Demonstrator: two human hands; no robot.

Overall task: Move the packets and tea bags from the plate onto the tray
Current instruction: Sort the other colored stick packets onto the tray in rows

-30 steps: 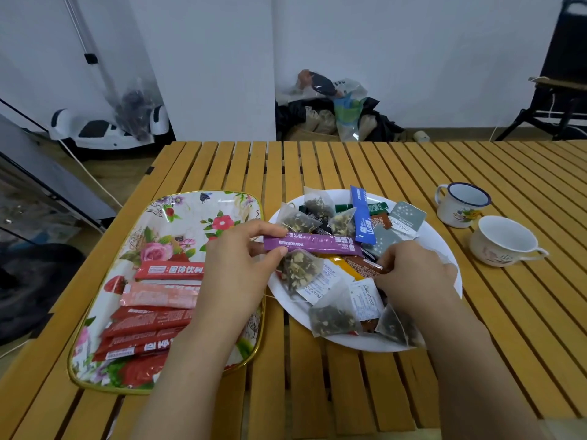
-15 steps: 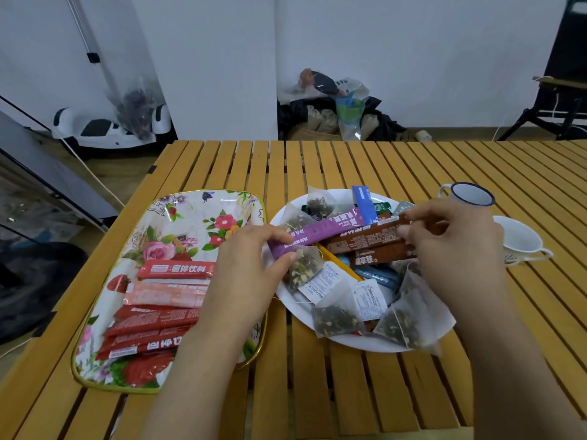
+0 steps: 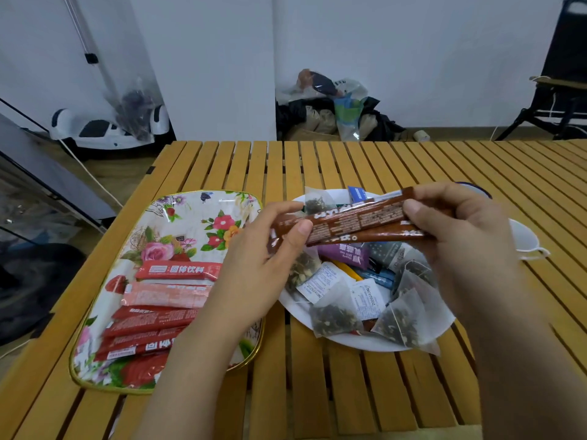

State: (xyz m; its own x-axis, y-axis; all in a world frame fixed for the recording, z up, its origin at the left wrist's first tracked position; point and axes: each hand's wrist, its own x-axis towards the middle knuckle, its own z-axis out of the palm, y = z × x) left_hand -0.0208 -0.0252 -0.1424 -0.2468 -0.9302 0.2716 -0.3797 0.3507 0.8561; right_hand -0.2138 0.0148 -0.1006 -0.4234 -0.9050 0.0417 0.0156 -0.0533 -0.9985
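Brown stick packets, 2 of them, hang above the plate at centre frame, pinched at one end by the left hand and at the other by the right hand. They look light, thin and slick, likely to bend mid-span, so an end pinch suits them. Tea bags on the plate look soft and crushable. Red packets lie on the floral tray, lower left, on the slatted worktop.
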